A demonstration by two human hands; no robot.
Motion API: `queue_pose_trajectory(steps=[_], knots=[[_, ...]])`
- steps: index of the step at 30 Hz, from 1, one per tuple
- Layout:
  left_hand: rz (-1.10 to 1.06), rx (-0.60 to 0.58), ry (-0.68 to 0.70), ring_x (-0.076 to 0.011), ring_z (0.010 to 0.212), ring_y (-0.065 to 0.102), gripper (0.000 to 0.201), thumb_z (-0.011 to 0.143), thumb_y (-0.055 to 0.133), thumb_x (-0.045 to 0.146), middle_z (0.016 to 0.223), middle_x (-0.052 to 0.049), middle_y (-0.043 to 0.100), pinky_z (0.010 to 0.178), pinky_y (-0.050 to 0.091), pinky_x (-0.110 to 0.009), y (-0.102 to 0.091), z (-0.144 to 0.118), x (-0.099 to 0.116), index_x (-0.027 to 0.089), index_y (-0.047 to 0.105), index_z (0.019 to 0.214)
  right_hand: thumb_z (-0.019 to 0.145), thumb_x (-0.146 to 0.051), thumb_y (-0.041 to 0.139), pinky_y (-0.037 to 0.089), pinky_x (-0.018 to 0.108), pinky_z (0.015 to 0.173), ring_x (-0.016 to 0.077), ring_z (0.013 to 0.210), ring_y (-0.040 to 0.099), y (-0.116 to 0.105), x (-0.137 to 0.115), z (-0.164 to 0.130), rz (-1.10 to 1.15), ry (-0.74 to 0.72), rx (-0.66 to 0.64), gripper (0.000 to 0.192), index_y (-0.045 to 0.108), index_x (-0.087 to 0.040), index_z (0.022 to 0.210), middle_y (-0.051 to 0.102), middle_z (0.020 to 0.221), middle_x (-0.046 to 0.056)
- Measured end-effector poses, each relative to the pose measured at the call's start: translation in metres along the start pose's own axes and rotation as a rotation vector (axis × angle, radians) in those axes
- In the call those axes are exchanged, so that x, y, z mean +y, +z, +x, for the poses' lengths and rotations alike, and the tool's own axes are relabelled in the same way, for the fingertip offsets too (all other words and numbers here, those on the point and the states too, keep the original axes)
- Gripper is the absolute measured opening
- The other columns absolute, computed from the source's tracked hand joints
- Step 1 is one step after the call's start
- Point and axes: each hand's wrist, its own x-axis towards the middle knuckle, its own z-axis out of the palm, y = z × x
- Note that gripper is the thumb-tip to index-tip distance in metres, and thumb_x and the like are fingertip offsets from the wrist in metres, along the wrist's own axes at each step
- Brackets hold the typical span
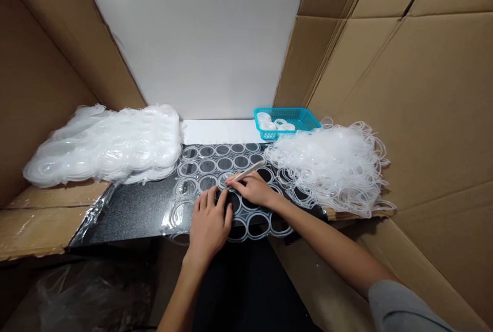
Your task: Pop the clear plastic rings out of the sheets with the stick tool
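A clear plastic sheet [215,165] with rows of round cut-outs lies on the dark work surface [134,214]. My left hand [208,224] rests flat on the sheet's near part, fingers spread, pressing it down. My right hand [252,188] grips a thin pale tool [248,170] like a pen, its tip touching a circle near the sheet's middle. Several holes near my hands look empty, while farther circles still hold their discs.
A tall stack of clear sheets [108,144] lies at the left. A tangled heap of clear plastic rings [331,165] sits at the right. A teal basket [287,121] holding white round pieces stands behind it. Cardboard walls [404,90] enclose both sides.
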Motion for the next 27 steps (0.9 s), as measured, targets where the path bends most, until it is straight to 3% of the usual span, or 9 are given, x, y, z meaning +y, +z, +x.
queue_pose_trajectory(steps=[3,13,18,22,27], knots=[[-0.039,0.023,0.013,-0.0353,0.129,0.055,0.039,0.104,0.049,0.033,0.138,-0.017,0.062,0.11,0.049,-0.056,-0.002,-0.001,-0.001,0.018,0.066,0.136,0.099,-0.039,0.066,0.051,0.042,0.111,0.0261,0.111,0.076,-0.003,-0.001,0.003,0.054,0.108,0.029,0.024,0.083,-0.025,0.094,0.083,0.107,0.005],[-0.068,0.047,0.015,-0.0332,0.127,0.055,0.038,0.104,0.051,0.034,0.136,-0.015,0.062,0.109,0.05,-0.053,-0.002,-0.002,-0.003,0.023,0.067,0.136,0.1,-0.036,0.063,0.053,0.04,0.108,0.0247,0.108,0.076,-0.006,-0.003,-0.002,0.062,0.084,0.024,0.024,0.083,-0.025,0.094,0.083,0.107,0.004],[-0.024,0.017,0.002,-0.0349,0.13,0.054,0.041,0.104,0.049,0.034,0.139,-0.016,0.061,0.111,0.048,-0.056,-0.001,-0.002,-0.001,0.021,0.065,0.139,0.104,-0.035,0.057,0.055,0.037,0.101,0.0226,0.109,0.074,-0.004,0.001,-0.004,-0.021,-0.07,-0.038,0.026,0.081,-0.025,0.105,0.081,0.112,0.005],[0.03,-0.01,-0.004,-0.037,0.132,0.053,0.044,0.103,0.048,0.032,0.143,-0.018,0.059,0.112,0.045,-0.059,0.001,-0.001,0.001,0.02,0.062,0.143,0.107,-0.03,0.052,0.053,0.039,0.095,0.0238,0.11,0.073,-0.002,0.004,-0.006,-0.273,-0.288,-0.111,0.027,0.077,-0.023,0.113,0.079,0.122,0.009],[0.043,-0.02,0.006,-0.0381,0.134,0.053,0.045,0.103,0.047,0.032,0.143,-0.019,0.06,0.113,0.044,-0.059,0.001,-0.002,0.001,0.018,0.062,0.143,0.107,-0.025,0.054,0.05,0.037,0.086,0.0245,0.098,0.074,-0.005,0.002,0.01,-0.496,-0.299,-0.151,0.024,0.075,-0.019,0.118,0.08,0.115,0.01]])
